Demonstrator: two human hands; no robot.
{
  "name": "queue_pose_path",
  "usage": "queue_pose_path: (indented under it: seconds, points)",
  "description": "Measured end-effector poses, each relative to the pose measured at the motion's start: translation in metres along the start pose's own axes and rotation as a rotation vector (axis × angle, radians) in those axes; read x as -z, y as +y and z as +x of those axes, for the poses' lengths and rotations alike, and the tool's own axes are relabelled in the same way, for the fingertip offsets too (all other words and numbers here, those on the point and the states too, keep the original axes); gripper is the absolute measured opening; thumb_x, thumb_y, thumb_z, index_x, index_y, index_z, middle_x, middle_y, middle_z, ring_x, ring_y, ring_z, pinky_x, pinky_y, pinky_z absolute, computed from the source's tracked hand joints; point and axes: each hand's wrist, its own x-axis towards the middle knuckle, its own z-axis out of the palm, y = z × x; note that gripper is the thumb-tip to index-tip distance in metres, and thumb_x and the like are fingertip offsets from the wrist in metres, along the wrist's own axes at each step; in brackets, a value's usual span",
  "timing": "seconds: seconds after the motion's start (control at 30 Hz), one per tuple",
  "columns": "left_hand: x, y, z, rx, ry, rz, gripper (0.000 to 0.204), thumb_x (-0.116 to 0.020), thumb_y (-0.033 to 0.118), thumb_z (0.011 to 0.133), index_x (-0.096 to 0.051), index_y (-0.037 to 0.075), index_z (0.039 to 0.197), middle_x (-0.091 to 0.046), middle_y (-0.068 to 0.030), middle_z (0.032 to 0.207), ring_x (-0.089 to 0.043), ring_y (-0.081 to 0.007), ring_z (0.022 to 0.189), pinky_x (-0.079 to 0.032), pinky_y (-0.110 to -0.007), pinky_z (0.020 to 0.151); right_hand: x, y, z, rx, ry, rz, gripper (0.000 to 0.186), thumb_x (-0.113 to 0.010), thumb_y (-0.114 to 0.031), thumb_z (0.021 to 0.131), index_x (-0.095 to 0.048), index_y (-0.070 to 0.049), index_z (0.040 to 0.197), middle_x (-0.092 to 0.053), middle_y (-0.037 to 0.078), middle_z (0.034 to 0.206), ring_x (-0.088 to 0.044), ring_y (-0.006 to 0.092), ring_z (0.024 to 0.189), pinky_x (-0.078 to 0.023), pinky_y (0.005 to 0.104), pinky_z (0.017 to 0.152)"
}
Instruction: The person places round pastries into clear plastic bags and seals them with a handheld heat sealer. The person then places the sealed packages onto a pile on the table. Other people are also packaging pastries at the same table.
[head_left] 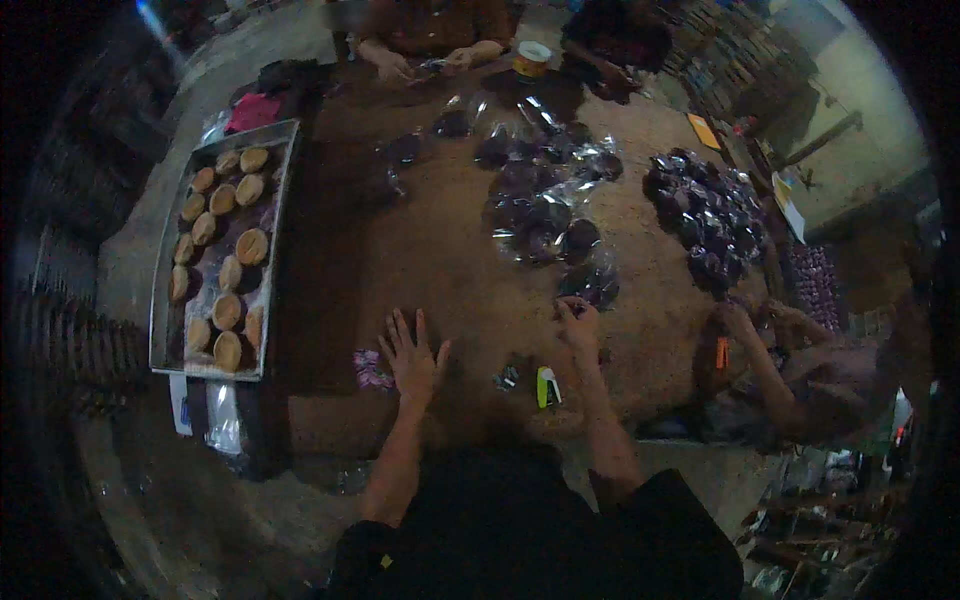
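My left hand (412, 355) lies on the wooden table (420, 260) with fingers spread, beside a small pile of pink patterned slips (372, 368). My right hand (578, 322) has curled fingers closed on the near end of a clear-wrapped dark round item (590, 284); its fingertips are partly hidden. Between my forearms are a lime-green stapler (547, 388) and some small metallic bits (505, 377). More glossy wrapped dark items (540, 215) spread up the middle of the table beyond my right hand.
A metal tray (158, 330) holds several round baked pieces at left. A heap of wrapped items (705, 210) is at right, near a co-worker (820, 380) and an orange tool (721, 352). Two other people work across the table, beside a white tub (531, 58).
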Motion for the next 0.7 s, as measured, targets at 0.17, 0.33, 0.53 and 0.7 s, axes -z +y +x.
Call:
queue_pose_path:
  seconds: [0.17,0.33,0.53,0.7]
  points:
    - [0.008,0.008,0.007,-0.003,0.026,0.009,0.082,-0.056,0.059,0.098,-0.037,0.011,0.161,-0.024,-0.0256,0.168,-0.021,-0.0465,0.155,-0.016,-0.066,0.123,-0.048,-0.016,0.037,-0.062,0.057,-0.155,0.045,-0.073,-0.025,0.095,-0.058,-0.011,0.135,-0.071,0.016,0.094,-0.073,0.0309,0.085,-0.057,0.0454,0.068]
    - [0.004,0.010,0.010,0.027,-0.038,0.016,0.081,-0.058,0.058,0.097,-0.036,0.015,0.162,-0.019,-0.0223,0.170,-0.014,-0.0422,0.158,-0.011,-0.066,0.124,-0.088,-0.013,0.087,0.460,0.167,-0.770,0.033,-0.075,-0.022,0.090,-0.067,-0.015,0.122,-0.073,0.015,0.088,-0.072,0.0343,0.085,-0.057,0.0458,0.072]
    - [0.000,0.002,0.009,0.027,-0.016,0.000,0.086,-0.063,0.062,0.091,-0.038,0.018,0.161,-0.024,-0.0199,0.169,-0.016,-0.0413,0.157,-0.014,-0.062,0.125,-0.079,-0.041,0.087,0.438,0.194,-0.464,0.023,-0.074,-0.021,0.091,-0.073,-0.011,0.112,-0.073,0.015,0.090,-0.071,0.0357,0.084,-0.056,0.0475,0.077]
    - [0.044,-0.001,0.044,0.127,-0.371,-0.419,0.093,-0.079,0.058,0.081,-0.045,0.016,0.157,-0.028,-0.0165,0.168,-0.023,-0.0381,0.156,-0.017,-0.057,0.126,-0.042,-0.083,0.020,0.394,-0.405,-0.052,0.020,-0.074,-0.024,0.094,-0.074,-0.006,0.103,-0.074,0.010,0.088,-0.068,0.0200,0.078,-0.055,0.0392,0.073]
